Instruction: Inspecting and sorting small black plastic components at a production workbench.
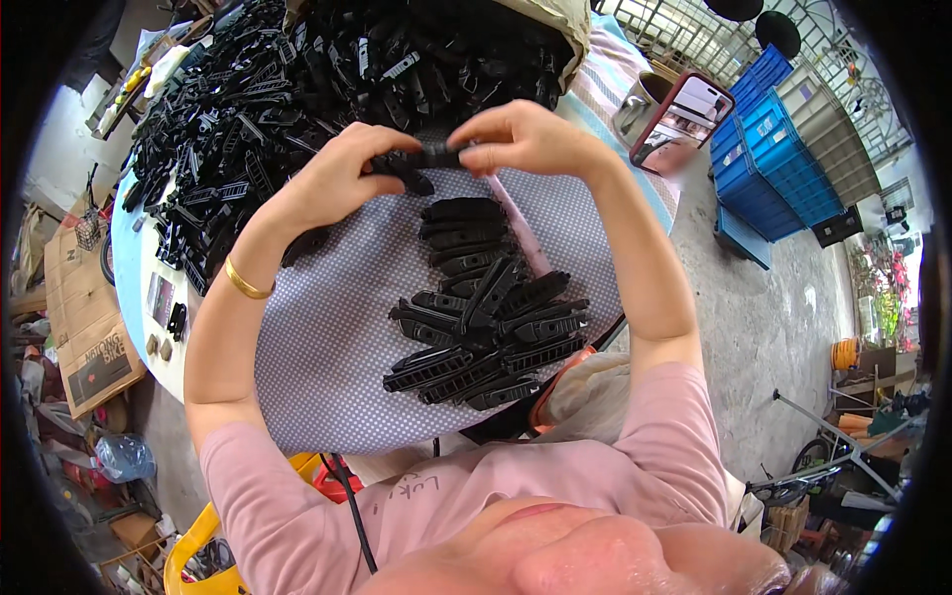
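Both hands meet over the far part of the table, just beyond a row of black plastic parts (466, 236). My left hand (332, 174) is closed, thumb and fingers around dark plastic pieces; how many cannot be told. Between the hands lies a slim black plastic part (436, 157). Its right end is pinched by my right hand (528, 144), with thumb and index finger close together. Nearer to me, a loose pile of long black parts with ladder-like slots (486, 342) lies crossed over one another. Beside the row runs a pink strip (521, 230).
A large heap of similar black parts (228, 149) covers the table's far left, by an opened sack (570, 35). A phone (686, 121) leans near a metal container (640, 107) on the right. Blue crates (769, 149) stand beyond on the floor. Dotted cloth (327, 347) covers the table.
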The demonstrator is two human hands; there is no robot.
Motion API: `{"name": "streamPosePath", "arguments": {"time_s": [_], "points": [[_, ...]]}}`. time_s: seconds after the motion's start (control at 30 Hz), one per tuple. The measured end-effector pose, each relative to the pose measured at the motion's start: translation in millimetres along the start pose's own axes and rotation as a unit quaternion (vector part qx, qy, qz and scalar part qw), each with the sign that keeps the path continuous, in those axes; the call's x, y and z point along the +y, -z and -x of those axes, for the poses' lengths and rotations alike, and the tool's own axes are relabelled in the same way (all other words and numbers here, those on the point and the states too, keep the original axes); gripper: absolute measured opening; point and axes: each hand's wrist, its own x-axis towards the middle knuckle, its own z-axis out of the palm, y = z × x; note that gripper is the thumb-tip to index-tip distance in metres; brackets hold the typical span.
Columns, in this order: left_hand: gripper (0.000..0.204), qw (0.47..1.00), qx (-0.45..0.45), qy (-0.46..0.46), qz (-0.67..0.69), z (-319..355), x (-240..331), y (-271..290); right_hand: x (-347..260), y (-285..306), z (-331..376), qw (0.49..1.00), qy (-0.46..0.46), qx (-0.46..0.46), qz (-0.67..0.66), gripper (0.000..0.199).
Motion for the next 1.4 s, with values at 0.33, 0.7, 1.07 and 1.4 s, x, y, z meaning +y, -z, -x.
{"name": "streamPosePath", "arguments": {"time_s": [0.33,0.7,1.07,1.4], "points": [[0.031,0.964,0.06,-0.113,-0.235,-0.5,-8.8,4.6,-6.5,-16.8,-8.4,0.967,0.025,-0.116,0.225,0.031],[0.035,0.878,0.119,0.055,0.46,-5.1,-15.5,5.6,8.2,-19.4,-14.7,0.95,0.089,0.232,0.191,0.014],[0.034,0.905,0.119,0.093,0.399,-5.7,-9.1,-3.3,32.2,-25.7,-28.8,0.864,0.109,0.183,0.456,0.032],[0.034,0.917,0.147,0.036,0.368,-6.1,2.9,-19.3,-11.2,-44.8,-21.7,0.976,0.098,0.181,-0.075,0.045]]}}
